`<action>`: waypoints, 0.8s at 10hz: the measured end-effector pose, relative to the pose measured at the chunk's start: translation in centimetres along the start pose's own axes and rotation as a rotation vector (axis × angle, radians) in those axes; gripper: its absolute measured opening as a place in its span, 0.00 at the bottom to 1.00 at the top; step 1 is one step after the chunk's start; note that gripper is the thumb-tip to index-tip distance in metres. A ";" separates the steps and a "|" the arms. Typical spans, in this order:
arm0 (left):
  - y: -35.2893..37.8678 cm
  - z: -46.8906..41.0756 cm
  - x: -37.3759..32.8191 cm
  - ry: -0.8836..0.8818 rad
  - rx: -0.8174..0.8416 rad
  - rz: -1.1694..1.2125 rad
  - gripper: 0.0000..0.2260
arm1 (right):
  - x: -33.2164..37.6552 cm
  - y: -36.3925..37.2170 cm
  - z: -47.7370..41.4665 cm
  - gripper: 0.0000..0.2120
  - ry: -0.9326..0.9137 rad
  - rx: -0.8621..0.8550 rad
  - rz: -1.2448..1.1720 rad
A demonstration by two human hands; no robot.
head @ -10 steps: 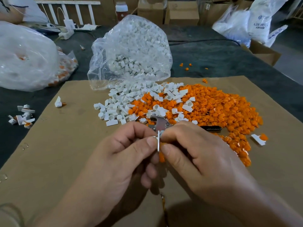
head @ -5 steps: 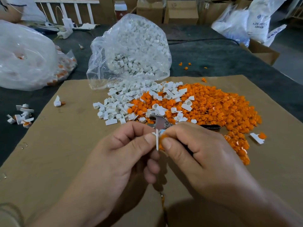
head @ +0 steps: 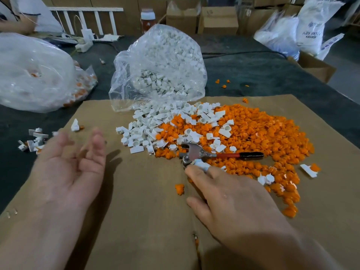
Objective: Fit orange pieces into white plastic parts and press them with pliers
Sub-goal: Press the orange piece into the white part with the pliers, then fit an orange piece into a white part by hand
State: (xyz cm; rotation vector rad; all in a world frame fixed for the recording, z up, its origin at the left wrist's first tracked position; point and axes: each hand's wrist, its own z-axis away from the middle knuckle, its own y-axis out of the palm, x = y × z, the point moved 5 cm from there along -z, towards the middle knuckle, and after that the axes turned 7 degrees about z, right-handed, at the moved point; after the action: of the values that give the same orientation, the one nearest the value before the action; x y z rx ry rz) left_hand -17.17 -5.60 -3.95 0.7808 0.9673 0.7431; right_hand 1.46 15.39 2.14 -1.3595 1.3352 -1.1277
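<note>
A heap of orange pieces (head: 253, 137) covers the right of the cardboard sheet (head: 136, 211), and loose white plastic parts (head: 148, 127) spill beside it on the left. The pliers (head: 194, 152), with a red and black handle, lie at the heap's near edge. My right hand (head: 233, 203) lies low over the cardboard with straight fingers, its fingertips touching the pliers' near handle. My left hand (head: 72, 168) hovers palm-up at the left, fingers relaxed, blurred and holding nothing. One orange piece (head: 179, 189) lies alone between the hands.
A clear bag of white parts (head: 159, 69) stands behind the piles. A large clear bag (head: 35, 75) lies at the far left. A small cluster of fitted parts (head: 33, 141) sits on the dark table left of the cardboard. Boxes and sacks line the back.
Both hands had pinched a white part with an orange piece at the centre. They have separated: the left swung out left and opened, the right dropped to the pliers. The part is gone from my hands.
</note>
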 end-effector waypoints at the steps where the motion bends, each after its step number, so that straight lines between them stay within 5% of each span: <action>1: 2.8 3.6 2.2 0.198 -0.077 -0.394 0.07 | 0.5 0.0 -0.3 0.20 0.023 0.012 0.033; 2: 4.7 5.8 4.1 0.454 0.060 -1.239 0.10 | 0.5 0.4 -0.1 0.21 0.034 0.023 0.061; 3: 5.5 7.0 5.6 0.667 0.234 -1.702 0.18 | 1.2 -0.2 -0.6 0.22 0.006 -0.012 0.040; 5: 5.8 6.0 6.4 0.772 0.284 -2.129 0.26 | 2.0 0.7 -1.0 0.17 -0.093 0.083 0.012; 7: 6.2 6.7 6.8 1.015 0.447 -2.142 0.17 | 1.3 0.8 -1.0 0.06 -0.059 0.143 0.011; 8: 6.5 7.5 6.8 0.960 0.503 -2.050 0.12 | 1.0 0.8 -1.0 0.02 -0.018 0.166 0.022</action>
State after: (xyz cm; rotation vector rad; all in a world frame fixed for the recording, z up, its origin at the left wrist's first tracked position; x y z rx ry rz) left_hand -9.11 1.58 1.30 -0.5102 2.1336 -1.1045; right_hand 0.36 14.41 1.51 -1.2289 1.2121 -1.1814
